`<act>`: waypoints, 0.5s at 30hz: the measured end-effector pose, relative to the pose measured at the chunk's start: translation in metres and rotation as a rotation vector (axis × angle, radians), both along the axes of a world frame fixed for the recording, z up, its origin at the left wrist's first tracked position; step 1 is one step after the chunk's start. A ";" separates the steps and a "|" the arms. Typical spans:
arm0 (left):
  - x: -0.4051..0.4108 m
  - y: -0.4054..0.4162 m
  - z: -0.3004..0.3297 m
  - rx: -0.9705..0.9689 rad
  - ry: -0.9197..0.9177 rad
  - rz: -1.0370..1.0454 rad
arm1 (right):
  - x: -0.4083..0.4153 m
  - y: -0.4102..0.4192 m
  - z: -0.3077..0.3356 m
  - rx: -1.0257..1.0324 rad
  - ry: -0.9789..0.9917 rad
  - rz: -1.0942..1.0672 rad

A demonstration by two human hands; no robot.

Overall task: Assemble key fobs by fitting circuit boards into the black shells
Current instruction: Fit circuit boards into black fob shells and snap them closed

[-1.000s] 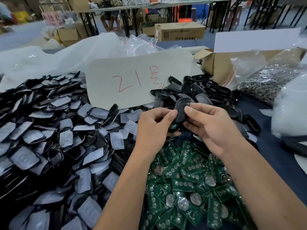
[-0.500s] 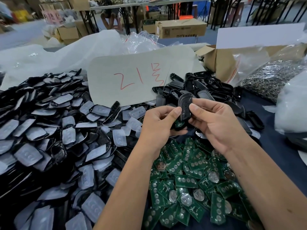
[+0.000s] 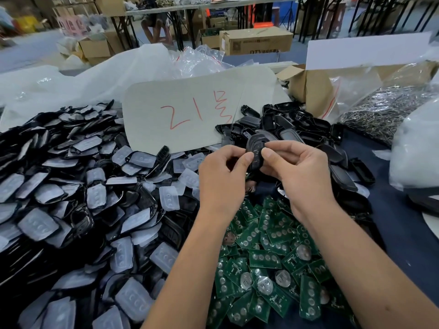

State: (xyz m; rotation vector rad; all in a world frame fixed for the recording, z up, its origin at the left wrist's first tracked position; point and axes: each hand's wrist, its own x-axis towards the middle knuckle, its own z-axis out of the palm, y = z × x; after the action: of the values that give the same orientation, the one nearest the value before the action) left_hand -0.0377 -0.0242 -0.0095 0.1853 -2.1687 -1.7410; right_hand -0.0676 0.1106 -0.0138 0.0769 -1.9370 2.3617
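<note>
Both hands hold one black key fob shell (image 3: pixel 254 146) upright above the table's middle. My left hand (image 3: pixel 223 176) pinches its left edge with thumb and curled fingers. My right hand (image 3: pixel 299 172) grips its right side, thumb pressed on the front face. Whether a board sits inside it is hidden by my fingers. Below my wrists lies a pile of green circuit boards (image 3: pixel 266 264) with round metal contacts. A heap of black shells with translucent button pads (image 3: pixel 71 210) covers the left side. More empty black shells (image 3: pixel 297 129) are piled behind my hands.
A grey card with red writing (image 3: pixel 190 112) leans behind the piles. A cardboard box (image 3: pixel 316 89) and a bag of metal rings (image 3: pixel 384 110) stand at the right rear. White plastic bags (image 3: pixel 415 150) lie at the right edge. Dark blue table cloth (image 3: pixel 403 229) shows on the right.
The shell has stayed between both hands. My right thumb has slid further onto its front face and my left thumb has closed in on the edge.
</note>
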 end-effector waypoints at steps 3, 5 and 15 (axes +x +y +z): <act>0.004 0.005 0.001 -0.530 0.154 0.082 | 0.004 -0.005 0.001 -0.014 -0.026 0.020; 0.006 0.010 0.002 -0.626 0.195 0.092 | 0.006 -0.007 0.003 -0.060 -0.068 0.032; 0.004 0.001 -0.002 -0.545 0.305 0.009 | 0.001 -0.001 0.003 -0.201 -0.141 0.103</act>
State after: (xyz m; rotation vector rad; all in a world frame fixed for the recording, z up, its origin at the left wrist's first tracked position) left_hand -0.0337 -0.0236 -0.0120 -0.1954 -2.2982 -1.0303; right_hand -0.0667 0.1098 -0.0107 -0.0045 -1.7786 2.6836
